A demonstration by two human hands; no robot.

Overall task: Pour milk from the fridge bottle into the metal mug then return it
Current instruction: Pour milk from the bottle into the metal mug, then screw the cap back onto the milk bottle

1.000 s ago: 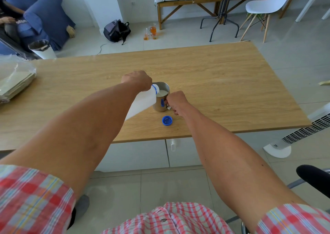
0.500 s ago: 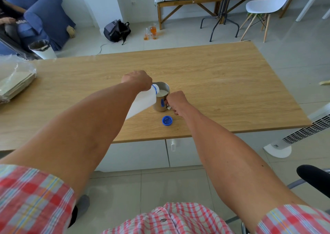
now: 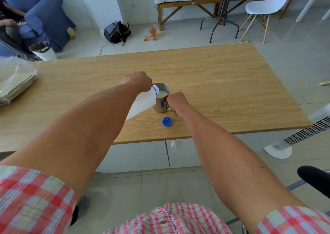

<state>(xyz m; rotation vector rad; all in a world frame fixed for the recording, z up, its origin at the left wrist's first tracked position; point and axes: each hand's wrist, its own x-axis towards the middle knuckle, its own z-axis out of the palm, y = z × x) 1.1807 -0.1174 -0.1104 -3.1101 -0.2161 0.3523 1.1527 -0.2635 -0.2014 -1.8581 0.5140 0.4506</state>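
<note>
Gripping the milk bottle [image 3: 142,102] near its neck, the left hand [image 3: 137,81] holds it tipped, long axis running from the near left up to the blue-ringed mouth at the rim of the metal mug [image 3: 162,98]. The right hand [image 3: 175,102] curls around the mug's handle, steadying it near the desk's [image 3: 223,83] near edge. Milk shows inside. The blue cap [image 3: 167,121] lies just nearer. No readable label; only a blue mark on the mug.

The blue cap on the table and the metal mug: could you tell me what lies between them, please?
In the head view, only bare wooden table lies between the blue cap and the metal mug; the right hand is just beside that stretch.
</note>
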